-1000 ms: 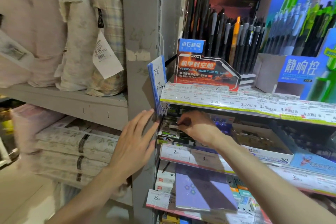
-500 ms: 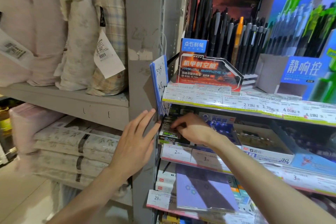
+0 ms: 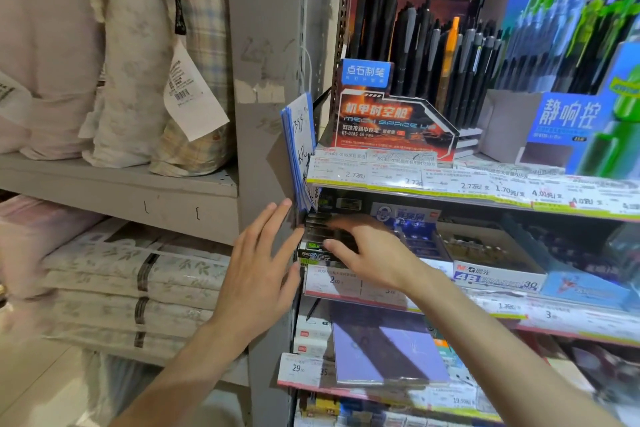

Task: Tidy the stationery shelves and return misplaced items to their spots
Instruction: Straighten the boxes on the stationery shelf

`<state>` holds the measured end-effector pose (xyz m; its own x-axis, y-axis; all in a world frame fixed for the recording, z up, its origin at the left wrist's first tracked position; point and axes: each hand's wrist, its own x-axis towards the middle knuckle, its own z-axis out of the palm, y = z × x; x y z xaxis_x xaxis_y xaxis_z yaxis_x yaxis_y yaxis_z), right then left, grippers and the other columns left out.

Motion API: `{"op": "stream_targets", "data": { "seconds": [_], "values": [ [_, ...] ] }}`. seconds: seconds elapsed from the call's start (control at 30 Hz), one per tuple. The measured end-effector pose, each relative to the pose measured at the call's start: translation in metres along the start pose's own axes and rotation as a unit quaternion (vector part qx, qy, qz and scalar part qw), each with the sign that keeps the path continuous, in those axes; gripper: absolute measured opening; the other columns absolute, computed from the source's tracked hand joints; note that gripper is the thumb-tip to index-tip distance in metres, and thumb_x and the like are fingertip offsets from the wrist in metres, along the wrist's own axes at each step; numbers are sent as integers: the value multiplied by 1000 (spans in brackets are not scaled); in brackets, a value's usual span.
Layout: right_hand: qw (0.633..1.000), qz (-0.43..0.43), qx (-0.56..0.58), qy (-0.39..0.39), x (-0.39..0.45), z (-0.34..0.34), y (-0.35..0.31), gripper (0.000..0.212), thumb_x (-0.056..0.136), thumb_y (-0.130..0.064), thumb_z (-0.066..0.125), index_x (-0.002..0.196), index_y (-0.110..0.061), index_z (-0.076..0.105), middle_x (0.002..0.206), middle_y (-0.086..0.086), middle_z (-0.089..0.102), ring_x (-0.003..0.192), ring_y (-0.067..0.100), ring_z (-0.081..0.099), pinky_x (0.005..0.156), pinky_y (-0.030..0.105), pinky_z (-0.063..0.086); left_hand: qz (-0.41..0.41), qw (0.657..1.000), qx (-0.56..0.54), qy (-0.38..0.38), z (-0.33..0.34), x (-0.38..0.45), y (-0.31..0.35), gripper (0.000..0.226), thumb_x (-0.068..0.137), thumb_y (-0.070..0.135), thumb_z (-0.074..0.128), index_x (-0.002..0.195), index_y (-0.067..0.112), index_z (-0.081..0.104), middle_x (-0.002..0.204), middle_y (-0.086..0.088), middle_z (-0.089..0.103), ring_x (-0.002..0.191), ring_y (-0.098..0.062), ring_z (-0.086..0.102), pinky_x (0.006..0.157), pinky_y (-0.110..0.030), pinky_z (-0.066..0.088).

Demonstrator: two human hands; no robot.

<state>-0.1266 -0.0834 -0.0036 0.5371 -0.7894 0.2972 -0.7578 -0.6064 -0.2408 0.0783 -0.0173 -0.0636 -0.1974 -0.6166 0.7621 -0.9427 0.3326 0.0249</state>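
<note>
1. A grey upright post, scuffed and patched with pale paint, splits the view into two shelf bays.
2. Left bay: a grey shelf board with chipped marks along its front edge.
3. Bagged bedding stands on that board, one bag bearing a white tag.
4. Folded floral bedding is stacked in layers below the board.
5. A pale floor shows at lower left.
6. Right bay: a perforated metal strip runs up the back corner.
7. Price-label rails line the shelf fronts.
8. Light is even and soft, with dim recesses under the shelves.
</note>
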Motion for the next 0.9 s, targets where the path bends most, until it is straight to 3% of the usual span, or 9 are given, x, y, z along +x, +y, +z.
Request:
{"op": "stream_targets", "data": {
  "seconds": [0.2,0.37,0.47,0.6,0.7,0.83,0.9],
  "values": [
    [989,57,-77,114,-50,5,6,55,97,-58,45,139,-23,52,132,4,60,122,29,53,100,43,43,-54,994,-90,32,10,-6,15,54,93,30,55,144,15,49,161,-10,26,150,-27,20,121,-36,17],
    [967,142,-64,199,-111,19,28,56,96,-55,44,135,-16,56,143,9,51,137,29,42,113,46,34,-108,978,-175,35,25,-14,55,50,91,28,56,139,15,54,151,-8,40,139,-30,37,112,-48,35],
    [949,191,-30,248,-139,21,45,54,95,-50,49,135,-15,56,145,10,50,138,28,42,111,46,36,-126,971,-202,29,33,-15,81,47,91,29,55,137,18,55,147,-3,43,134,-27,41,110,-47,37],
    [941,194,-25,276,-158,1,84,48,95,-42,55,133,-13,57,137,8,54,133,26,45,110,41,36,-112,976,-186,28,46,-1,113,44,92,28,55,134,19,56,141,-2,47,131,-25,42,111,-41,33],
    [941,193,-44,274,-162,-24,121,45,93,-42,54,123,-9,61,119,9,58,117,29,50,101,37,38,-94,986,-140,13,59,19,135,45,91,28,55,134,16,56,138,-7,49,129,-28,42,108,-40,33],
    [946,201,-104,234,-153,-57,159,40,92,-42,55,99,-5,69,85,17,63,86,40,57,77,43,45,-63,996,-65,-7,76,44,155,41,92,32,53,127,12,58,125,-13,54,114,-35,49,96,-46,39],
    [952,197,-130,194,-144,-74,167,33,93,-39,56,90,-8,67,86,18,67,83,40,60,70,41,46,-59,998,-27,-21,84,53,159,43,92,38,47,125,13,59,121,-14,55,106,-37,51,91,-45,39]
  ]
}}
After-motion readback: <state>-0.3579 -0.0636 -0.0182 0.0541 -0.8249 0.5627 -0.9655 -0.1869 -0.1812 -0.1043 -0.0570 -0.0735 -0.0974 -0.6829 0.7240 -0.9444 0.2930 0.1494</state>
